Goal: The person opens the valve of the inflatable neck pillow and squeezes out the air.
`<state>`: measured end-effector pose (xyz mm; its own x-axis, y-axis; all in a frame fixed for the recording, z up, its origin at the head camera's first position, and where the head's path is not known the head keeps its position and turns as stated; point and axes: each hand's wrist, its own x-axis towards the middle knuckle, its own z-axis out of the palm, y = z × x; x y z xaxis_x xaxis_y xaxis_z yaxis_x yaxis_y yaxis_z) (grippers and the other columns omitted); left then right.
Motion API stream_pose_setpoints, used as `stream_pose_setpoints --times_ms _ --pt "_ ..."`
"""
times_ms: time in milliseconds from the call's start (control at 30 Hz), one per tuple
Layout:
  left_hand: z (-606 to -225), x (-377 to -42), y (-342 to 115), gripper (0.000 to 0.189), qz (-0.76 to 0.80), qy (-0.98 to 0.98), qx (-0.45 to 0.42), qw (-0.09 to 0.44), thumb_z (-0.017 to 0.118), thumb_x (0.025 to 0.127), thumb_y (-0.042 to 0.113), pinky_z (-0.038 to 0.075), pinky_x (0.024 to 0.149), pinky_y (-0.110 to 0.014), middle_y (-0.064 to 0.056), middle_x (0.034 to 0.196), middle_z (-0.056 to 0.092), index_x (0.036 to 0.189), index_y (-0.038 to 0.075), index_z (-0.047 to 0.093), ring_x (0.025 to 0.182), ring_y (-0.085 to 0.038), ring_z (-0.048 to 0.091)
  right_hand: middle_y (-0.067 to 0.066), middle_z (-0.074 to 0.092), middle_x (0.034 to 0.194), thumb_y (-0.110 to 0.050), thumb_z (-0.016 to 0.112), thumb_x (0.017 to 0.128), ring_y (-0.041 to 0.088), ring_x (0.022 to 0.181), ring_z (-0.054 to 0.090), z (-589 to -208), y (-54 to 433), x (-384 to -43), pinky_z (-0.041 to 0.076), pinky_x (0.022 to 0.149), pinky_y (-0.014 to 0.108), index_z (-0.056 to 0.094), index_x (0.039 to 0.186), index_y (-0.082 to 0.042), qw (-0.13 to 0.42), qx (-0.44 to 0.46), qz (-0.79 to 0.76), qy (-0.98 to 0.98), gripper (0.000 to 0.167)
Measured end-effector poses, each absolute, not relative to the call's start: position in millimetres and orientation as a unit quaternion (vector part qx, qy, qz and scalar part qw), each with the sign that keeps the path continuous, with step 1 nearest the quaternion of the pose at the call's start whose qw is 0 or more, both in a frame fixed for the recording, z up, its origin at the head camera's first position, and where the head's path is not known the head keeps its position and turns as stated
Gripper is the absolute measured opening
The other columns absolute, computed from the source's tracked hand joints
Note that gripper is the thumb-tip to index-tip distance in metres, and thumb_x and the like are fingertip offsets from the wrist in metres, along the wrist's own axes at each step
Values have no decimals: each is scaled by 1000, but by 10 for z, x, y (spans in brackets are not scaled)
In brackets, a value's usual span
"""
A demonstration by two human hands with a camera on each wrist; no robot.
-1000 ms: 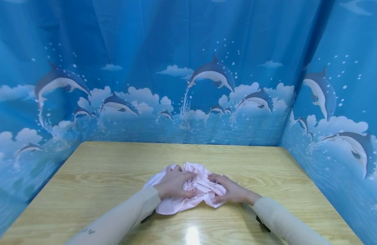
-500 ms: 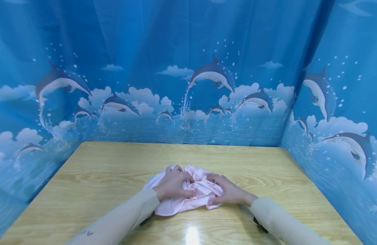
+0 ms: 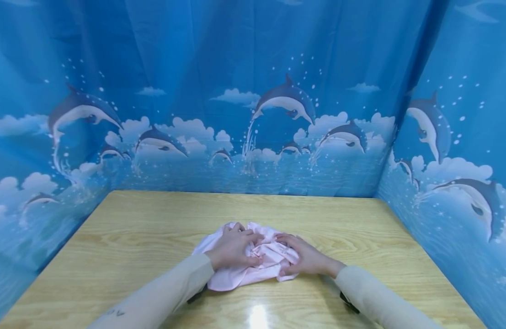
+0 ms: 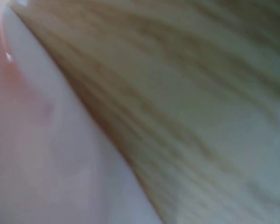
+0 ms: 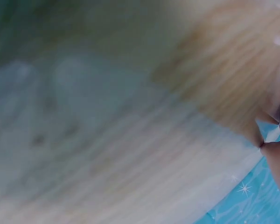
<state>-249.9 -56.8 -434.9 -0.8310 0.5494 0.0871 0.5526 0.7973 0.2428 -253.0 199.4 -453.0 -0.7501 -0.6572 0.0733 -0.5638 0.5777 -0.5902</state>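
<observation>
- One crumpled pink cloth point(image 3: 271, 257) lies on the wooden table point(image 3: 154, 219), at six o'clock from the middle of the head view.
- The left hand point(image 3: 235, 246) sits over its ten o'clock side, fingers curled into the fabric and thumb set apart from them, with folds held between.
- The right hand point(image 3: 306, 257) grips the three o'clock edge, thumb nearer seven o'clock and fingers nearer eleven, cloth clamped between; the wrist views are too blurred to add much.
- The step in hand looks like gathering the fabric between two grips. Best done with even pressure from nine and three o'clock, so that neither side drags the other.
- The flat flap at seven o'clock lies outside the fingers; it would need tucking in separately.
- Thin fabric probably slips, so keep the fingertips low against the wood and squeeze rather than pull.
</observation>
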Motion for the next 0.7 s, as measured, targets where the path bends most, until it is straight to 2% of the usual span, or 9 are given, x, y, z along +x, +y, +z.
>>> stream_pose_setpoints --times_ms 167,400,500,700 --pt "-4358 -2505 -559 60 -98 -947 -307 10 54 74 68 28 97 -52 8 120 56 121 32 58 105 -18 42 9 33 145 -52 75 64 34 130 35 -4513 1977 -2530 28 104 57 35 138 -13 82 -335 -310 886 93" --pt "-4370 -2520 -573 51 -121 -946 -301 13 57 73 67 27 97 -54 11 116 57 111 33 64 104 -17 43 9 11 154 -52 75 64 37 137 20 -4493 1956 -2549 24 103 62 26 144 -15 79 -354 -301 882 101" --pt "-4371 -2516 -581 49 -138 -944 -299 23 60 71 66 27 97 -53 10 119 53 107 34 67 104 -16 42 8 15 153 -51 74 65 37 137 19 -4477 1944 -2575 19 104 64 27 144 -17 83 -366 -292 880 99" --pt "-4356 -2496 -595 45 -155 -940 -302 27 62 71 64 26 99 -55 8 141 38 105 35 67 113 -19 41 8 27 150 -50 73 67 34 138 21 -4457 1916 -2610 12 108 60 32 142 -15 99 -376 -266 882 92"
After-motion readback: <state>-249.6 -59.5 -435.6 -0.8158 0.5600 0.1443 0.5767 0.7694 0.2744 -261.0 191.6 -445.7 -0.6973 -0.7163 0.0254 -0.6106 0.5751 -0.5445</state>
